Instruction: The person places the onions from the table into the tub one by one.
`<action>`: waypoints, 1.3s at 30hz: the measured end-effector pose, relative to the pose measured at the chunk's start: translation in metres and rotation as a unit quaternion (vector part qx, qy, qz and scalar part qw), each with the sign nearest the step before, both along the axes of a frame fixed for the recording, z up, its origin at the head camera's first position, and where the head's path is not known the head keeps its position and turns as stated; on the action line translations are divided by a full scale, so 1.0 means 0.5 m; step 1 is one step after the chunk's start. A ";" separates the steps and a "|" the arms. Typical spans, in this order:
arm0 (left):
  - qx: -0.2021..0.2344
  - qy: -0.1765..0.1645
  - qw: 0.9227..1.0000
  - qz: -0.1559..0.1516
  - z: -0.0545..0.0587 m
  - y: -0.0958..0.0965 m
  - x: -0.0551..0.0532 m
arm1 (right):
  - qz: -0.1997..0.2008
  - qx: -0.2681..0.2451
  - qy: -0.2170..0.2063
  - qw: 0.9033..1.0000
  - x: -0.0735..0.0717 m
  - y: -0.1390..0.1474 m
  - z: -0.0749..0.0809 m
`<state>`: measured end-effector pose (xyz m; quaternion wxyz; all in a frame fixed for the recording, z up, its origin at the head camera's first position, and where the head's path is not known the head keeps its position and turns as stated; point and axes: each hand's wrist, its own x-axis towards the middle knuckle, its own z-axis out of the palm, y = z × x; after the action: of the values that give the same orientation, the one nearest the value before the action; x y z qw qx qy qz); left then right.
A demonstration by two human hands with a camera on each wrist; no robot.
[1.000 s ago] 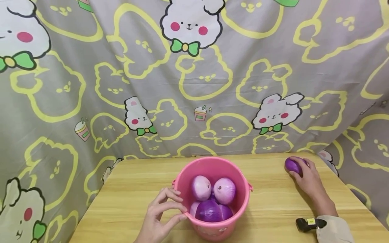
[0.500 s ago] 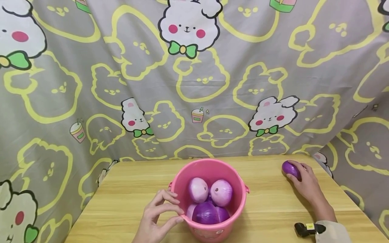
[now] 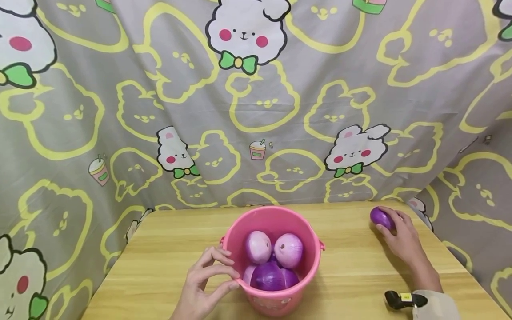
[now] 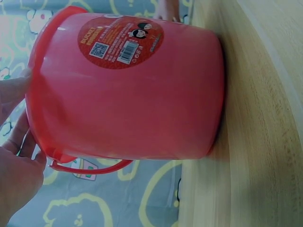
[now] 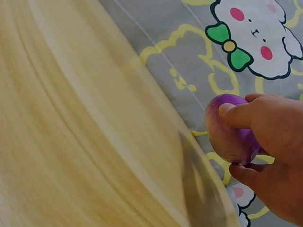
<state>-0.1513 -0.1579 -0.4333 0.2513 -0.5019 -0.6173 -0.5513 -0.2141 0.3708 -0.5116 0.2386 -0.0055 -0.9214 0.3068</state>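
A pink bucket (image 3: 274,302) stands upright on the table and holds several purple onions (image 3: 269,276). Two paler onions lie on top towards its back, their root ends showing. My left hand (image 3: 206,282) pinches the bucket's near-left rim between thumb and fingers. In the left wrist view that hand (image 4: 19,175) is at the rim, beside the thin bail handle. Far to the right, my right hand (image 3: 402,238) grips a purple onion (image 3: 381,218). The right wrist view has this onion (image 5: 232,130) between thumb and fingers, a shadow falling on the tabletop below.
The wooden table (image 3: 168,249) ends at a patterned grey curtain (image 3: 264,178) behind and at the sides. A black strap device (image 3: 404,300) sits at the right wrist. The bucket carries a round red label (image 4: 120,42).
The head view has shifted slightly. Less of the onion shows behind the right hand's fingers than a second ago. The left hand keeps its hold on the bucket rim.
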 end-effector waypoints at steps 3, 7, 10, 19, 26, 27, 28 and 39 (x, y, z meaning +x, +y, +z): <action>-0.001 -0.002 1.000 -0.003 0.002 0.001 -0.002 | -0.003 -0.002 0.000 1.000 0.003 0.000 0.009; -0.001 0.005 1.000 -0.005 0.002 0.002 -0.003 | -0.005 -0.003 0.005 1.000 0.010 0.001 0.016; 0.001 0.012 1.000 -0.007 0.003 0.001 -0.003 | -0.004 -0.004 0.011 1.000 0.012 0.002 0.019; -0.002 0.012 1.000 -0.010 0.004 0.007 -0.006 | 0.003 0.006 0.068 0.998 0.023 0.015 0.048; -0.001 0.016 1.000 -0.013 0.003 0.006 -0.009 | 0.006 0.016 0.082 0.997 0.029 0.013 0.069; -0.001 0.018 1.000 -0.013 0.004 0.006 -0.009 | 0.007 0.018 0.080 0.997 0.031 0.011 0.072; -0.002 0.019 1.000 -0.012 0.006 0.006 -0.007 | 0.007 0.018 0.077 0.997 0.032 0.009 0.076; 0.008 0.014 1.000 -0.011 0.000 0.002 -0.005 | 0.023 0.035 0.079 0.996 0.037 -0.004 0.121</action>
<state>-0.1537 -0.1570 -0.4333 0.2577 -0.5142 -0.6039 -0.5518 -0.1955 0.3689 -0.4513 0.3033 0.0481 -0.9098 0.2792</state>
